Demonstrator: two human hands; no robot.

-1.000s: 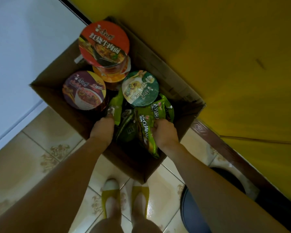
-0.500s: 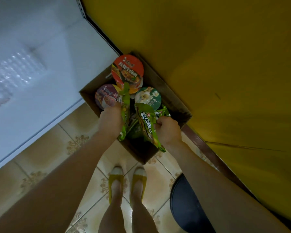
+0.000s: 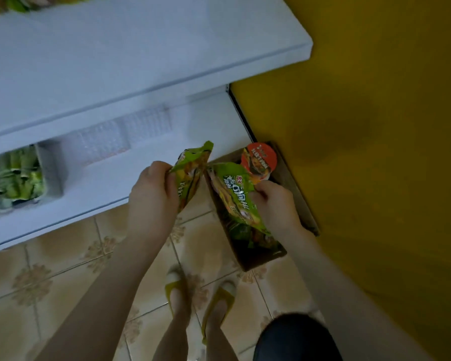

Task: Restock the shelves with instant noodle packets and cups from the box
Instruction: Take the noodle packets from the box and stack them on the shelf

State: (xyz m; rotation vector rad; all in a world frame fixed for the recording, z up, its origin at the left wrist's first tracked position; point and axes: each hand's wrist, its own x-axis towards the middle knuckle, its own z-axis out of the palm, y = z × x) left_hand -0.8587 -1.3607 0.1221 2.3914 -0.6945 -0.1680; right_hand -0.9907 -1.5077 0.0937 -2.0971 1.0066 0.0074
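The cardboard box [image 3: 261,257] stands on the tiled floor [image 3: 50,269], its right side against the yellow wall [image 3: 375,152]. At its far end sits a round cup [image 3: 258,162] with a red foil lid. At its near end lie more green packets [image 3: 248,237], glossy and crumpled.

Just left of the box's left rim the left hand [image 3: 151,194] grips a green noodle packet [image 3: 190,173], fingers curled round its edge and thumb pressed on its face. This packet stands nearly upright, crimped top pointing away. Over the middle of the box the right hand [image 3: 276,204] holds a second green packet [image 3: 235,194], curled fingers pinching its right edge. It tilts towards the first, and their upper corners nearly touch.

Left of the box runs a smooth white shelf [image 3: 115,183] with a straight front edge. Further left on it, a pale bin [image 3: 52,173] holds green packets standing on edge. A second white shelf [image 3: 115,61] juts out higher, beyond the box. Tiled floor runs wide to the left of the box, below the shelf edge, and two feet in yellow slippers [image 3: 176,290] stand by the box's near corner
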